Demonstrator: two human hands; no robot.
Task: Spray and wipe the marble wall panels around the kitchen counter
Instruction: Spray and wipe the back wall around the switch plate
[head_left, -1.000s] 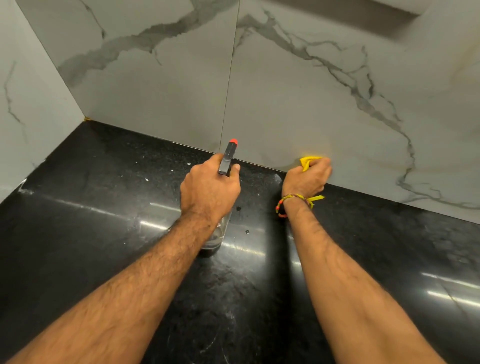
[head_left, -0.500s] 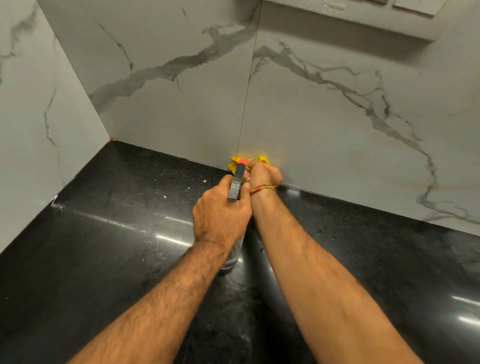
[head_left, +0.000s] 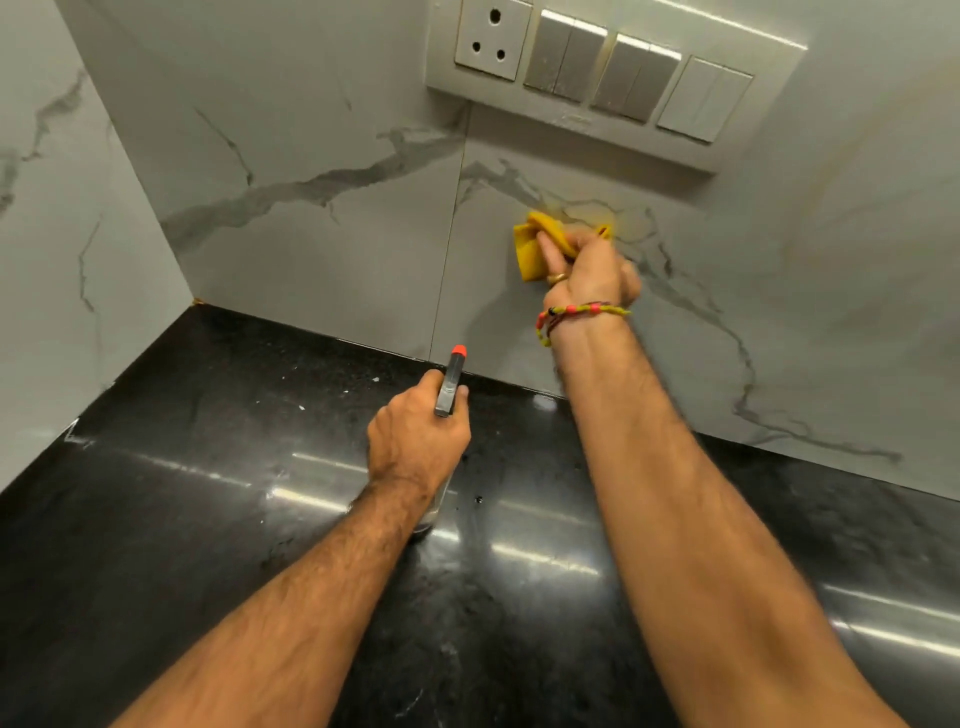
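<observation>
The wiping step is in hand, judging by where the cloth sits; the spraying is paused.

Nearest, the polished black speckled stone counter (head_left: 171, 519) fills the lower frame from 4 to 8 o'clock, glossy, with streaks of reflected light and a few pale crumbs toward its back edge. Above the counter, just below centre, the left hand (head_left: 415, 441) curls round the neck of a clear plastic spray bottle with a grey trigger head and orange-red nozzle tip (head_left: 451, 384). The nozzle points toward the wall joint; the see-through body shows only partly beneath the wrist, and whether it rests on the stone cannot be told.

Farther out, at about 1 o'clock, the right hand (head_left: 592, 270), a beaded thread bracelet at its wrist, grips a crumpled soft yellow cloth (head_left: 532, 247) and presses it against the smooth white grey-veined marble wall panel (head_left: 322, 156), just right of the vertical seam.

Farthest, at 12 to 1 o'clock, a white plastic switch plate with one socket and rocker switches (head_left: 613, 78) stands proud of the marble.

The next move probably calls for broad strokes across the panel, keeping moisture clear of that plate.
</observation>
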